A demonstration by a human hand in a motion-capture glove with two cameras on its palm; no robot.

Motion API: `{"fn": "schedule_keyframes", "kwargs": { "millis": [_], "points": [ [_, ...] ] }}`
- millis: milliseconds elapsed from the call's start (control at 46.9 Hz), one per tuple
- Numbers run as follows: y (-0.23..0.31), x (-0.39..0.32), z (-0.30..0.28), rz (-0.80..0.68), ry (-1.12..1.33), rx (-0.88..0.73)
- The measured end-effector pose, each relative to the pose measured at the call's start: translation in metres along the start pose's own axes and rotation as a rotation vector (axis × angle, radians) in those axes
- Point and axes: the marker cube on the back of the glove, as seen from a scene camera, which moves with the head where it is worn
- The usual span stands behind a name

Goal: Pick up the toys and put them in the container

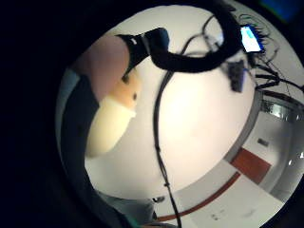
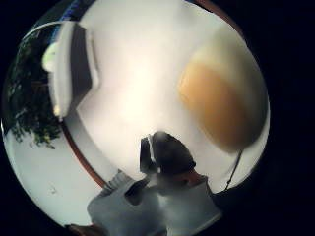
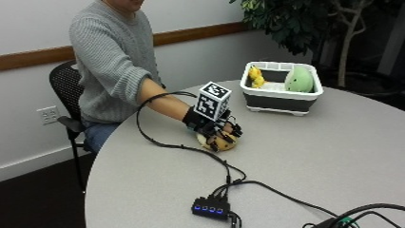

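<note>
In the outside view my gloved right hand (image 3: 214,126) lies on top of a tan and cream plush toy (image 3: 221,143) on the round grey table (image 3: 329,156), fingers curled down round it. That toy fills part of both palm views (image 1: 111,121) (image 2: 221,103), close to the palm. The white container with a dark band (image 3: 282,97) stands at the table's far side, well away from the hand. A yellow toy (image 3: 255,77) and a green toy (image 3: 298,80) lie inside it. The container also shows in the thumb side view (image 2: 74,69).
A black cable (image 3: 190,148) runs from my wrist across the table to a small hub with blue lights (image 3: 210,208) near the front edge. A black chair (image 3: 66,102) stands behind the person. A leafy plant (image 3: 297,23) rises behind the container.
</note>
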Motion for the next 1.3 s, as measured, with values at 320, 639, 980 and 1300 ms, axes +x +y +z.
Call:
{"fn": "schedule_keyframes", "kwargs": {
  "millis": [320, 639, 980, 1300],
  "points": [
    [-0.008, 0.004, 0.014, -0.011, -0.033, 0.119],
    [-0.018, 0.002, -0.007, 0.007, -0.036, 0.265],
    [-0.003, -0.017, -0.245, -0.036, -0.067, 0.466],
    [-0.004, -0.194, -0.252, -0.302, -0.153, 0.378]
  ]
}}
